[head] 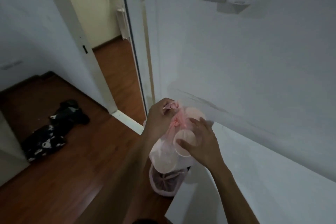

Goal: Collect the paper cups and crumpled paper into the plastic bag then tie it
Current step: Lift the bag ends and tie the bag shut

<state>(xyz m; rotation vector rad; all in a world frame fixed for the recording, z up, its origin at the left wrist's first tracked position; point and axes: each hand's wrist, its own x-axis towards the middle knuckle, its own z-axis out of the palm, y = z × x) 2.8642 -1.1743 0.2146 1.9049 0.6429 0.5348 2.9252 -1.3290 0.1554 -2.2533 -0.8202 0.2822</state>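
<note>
Pink bag: my left hand pinches gathered neck to keep it closed; my right hand, fingers spread, steadies cup through plastic.

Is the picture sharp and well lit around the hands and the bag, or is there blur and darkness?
Head view: dim overall, brighter in the far room; the plastic bag and left hand look soft, the right hand slightly motion-blurred; wide-angle lens bends the door frame; dark items on the floor lose detail.
</note>
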